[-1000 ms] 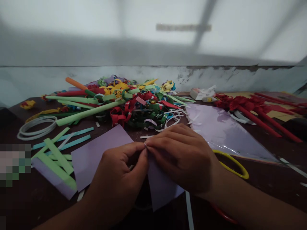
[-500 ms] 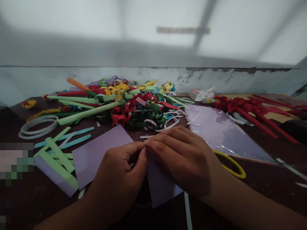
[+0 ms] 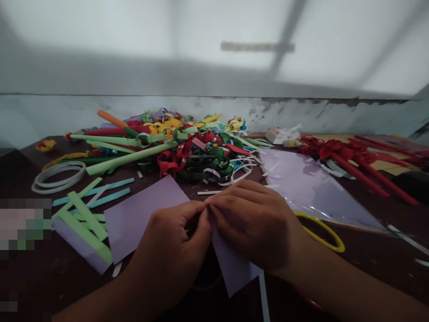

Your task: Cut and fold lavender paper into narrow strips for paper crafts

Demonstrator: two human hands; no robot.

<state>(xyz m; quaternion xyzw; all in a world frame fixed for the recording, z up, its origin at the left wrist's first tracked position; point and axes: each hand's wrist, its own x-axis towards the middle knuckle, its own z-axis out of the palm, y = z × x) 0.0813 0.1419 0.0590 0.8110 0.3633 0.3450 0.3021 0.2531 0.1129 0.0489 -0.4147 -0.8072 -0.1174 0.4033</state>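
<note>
Showing beneath the right hand point(image 3: 258, 223) is purple paper point(image 3: 237, 270).

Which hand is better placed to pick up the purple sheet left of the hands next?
Probably the left hand: it overlaps that purple sheet in view, while the right hand sits farther away.

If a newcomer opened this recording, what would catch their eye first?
Probably the bright heap of coloured paper at the back, left of centre. Next, the left hand and right hand, fingertips together at purple paper in the foreground. A yellow loop stands out beside the right hand's wrist.
</note>
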